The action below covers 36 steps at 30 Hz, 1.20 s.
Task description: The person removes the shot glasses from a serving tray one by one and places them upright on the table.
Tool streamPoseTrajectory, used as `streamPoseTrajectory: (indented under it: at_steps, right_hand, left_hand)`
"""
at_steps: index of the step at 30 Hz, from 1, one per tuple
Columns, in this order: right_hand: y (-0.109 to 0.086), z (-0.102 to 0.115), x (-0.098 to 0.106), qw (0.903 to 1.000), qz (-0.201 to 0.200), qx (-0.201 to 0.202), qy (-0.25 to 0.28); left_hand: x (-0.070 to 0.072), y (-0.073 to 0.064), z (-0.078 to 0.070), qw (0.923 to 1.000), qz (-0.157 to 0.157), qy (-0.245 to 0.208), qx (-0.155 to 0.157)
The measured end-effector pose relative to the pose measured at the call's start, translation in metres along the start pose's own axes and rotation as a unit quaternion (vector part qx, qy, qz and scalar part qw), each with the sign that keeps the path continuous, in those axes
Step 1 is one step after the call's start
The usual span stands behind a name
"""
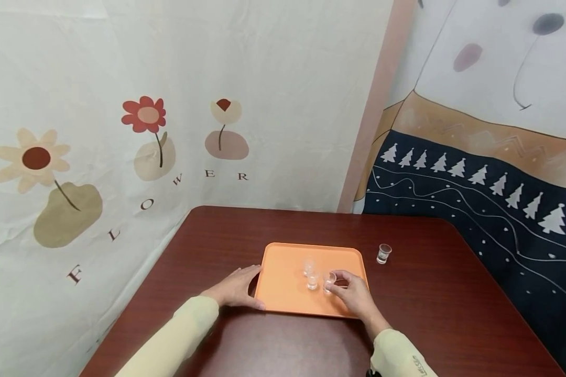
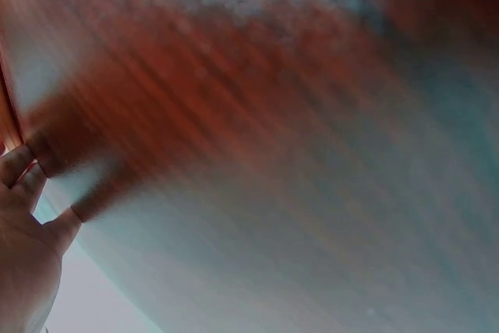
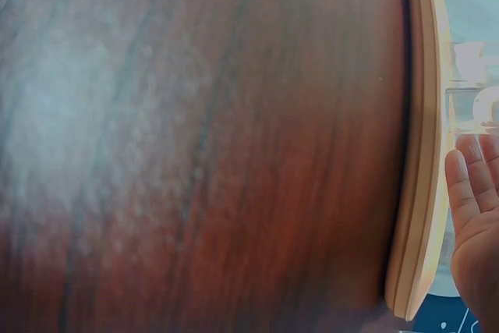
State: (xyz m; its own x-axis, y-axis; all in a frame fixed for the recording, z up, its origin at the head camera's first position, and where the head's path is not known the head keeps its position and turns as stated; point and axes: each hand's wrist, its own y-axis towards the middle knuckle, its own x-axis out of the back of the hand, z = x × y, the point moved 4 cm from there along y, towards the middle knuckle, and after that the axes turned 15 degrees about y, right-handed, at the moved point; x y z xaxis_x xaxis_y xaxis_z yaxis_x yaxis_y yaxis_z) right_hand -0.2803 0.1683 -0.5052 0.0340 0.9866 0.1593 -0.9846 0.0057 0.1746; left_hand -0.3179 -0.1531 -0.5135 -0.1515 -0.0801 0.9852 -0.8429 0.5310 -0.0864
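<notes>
On the orange tray (image 1: 287, 301), my right hand (image 1: 356, 298) pinches a small clear shot glass (image 1: 329, 284) between thumb and fingers. Two more clear shot glasses, a nearer one (image 1: 312, 283) and a farther one (image 1: 308, 267), stand on the tray just left of it. My left hand (image 1: 236, 288) lies at the tray's left edge, thumb and fingers spread apart, thumb tip at the near left corner. The left wrist view catches part of this hand (image 2: 31, 247) at its left border. In the right wrist view the right hand (image 3: 477, 216) shows beside the tray's rim (image 3: 421, 154).
Another clear shot glass (image 1: 383, 254) stands on the dark red-brown table (image 1: 292, 345), right of the tray. A white cloth with printed flowers (image 1: 283, 78) hangs behind the table, and a dark blue printed cloth (image 1: 453, 209) hangs along its right side.
</notes>
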Motion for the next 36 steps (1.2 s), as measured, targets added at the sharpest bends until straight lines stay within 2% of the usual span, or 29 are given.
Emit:
streamPoseTrajectory:
  at_steps: [10,21,27,36]
  right_hand:
    - [0.005,0.011,0.019,0.9993,-0.032,0.007,-0.02]
    - [0.008,0.015,0.044,0.9958,-0.08,-0.02,-0.041]
    - [0.012,0.019,0.057,0.9934,-0.099,-0.008,-0.057]
    - [0.013,0.016,0.077,0.99,-0.128,-0.023,-0.055]
  left_hand:
    - [0.0,0.001,0.001,1.0,-0.001,-0.001,0.0]
    - [-0.001,-0.001,0.001,1.0,0.0,0.002,-0.002]
    - [0.001,-0.001,0.0,1.0,-0.002,0.003,0.001]
    - [0.0,-0.001,0.0,1.0,0.005,0.002,0.002]
